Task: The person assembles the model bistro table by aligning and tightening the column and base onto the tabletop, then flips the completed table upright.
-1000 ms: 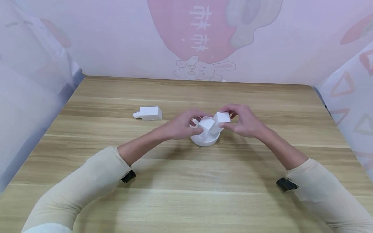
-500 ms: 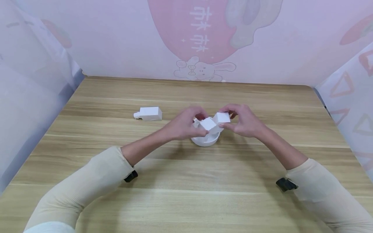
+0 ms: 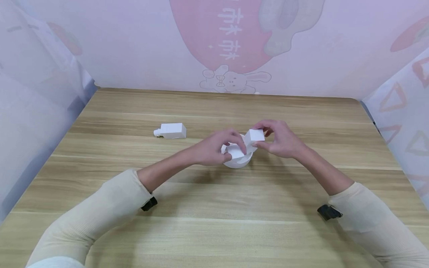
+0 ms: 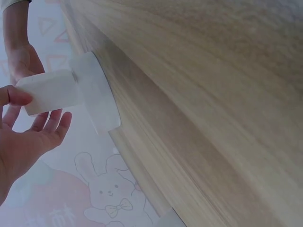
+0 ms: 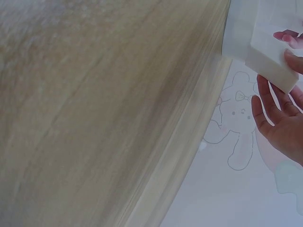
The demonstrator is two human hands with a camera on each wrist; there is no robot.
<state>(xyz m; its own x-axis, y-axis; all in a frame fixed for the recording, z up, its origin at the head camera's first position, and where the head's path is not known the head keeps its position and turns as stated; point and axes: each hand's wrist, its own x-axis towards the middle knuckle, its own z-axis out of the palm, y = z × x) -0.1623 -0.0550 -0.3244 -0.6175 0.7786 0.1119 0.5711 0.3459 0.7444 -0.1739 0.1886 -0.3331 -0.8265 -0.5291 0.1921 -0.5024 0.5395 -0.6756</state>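
A round white dish sits on the table with two white rectangular blocks standing in it, their lower ends hidden by its rim. My left hand pinches the left white block near its top between thumb and fingers. This block stands lower than its neighbour. My right hand holds the right white block, thumb on the near side and fingers behind. In the right wrist view, the right block reaches from the dish to the right hand.
A white square-sided bottle lies on its side to the left of the dish, its narrow neck pointing left. The wood-grain table ends at a printed back curtain, with more printed sheets on both sides.
The left block was tilted in the dish, then shifted towards the right block; now it stands lower and nearer me. My left hand moved with it, while the right hand stayed in place.
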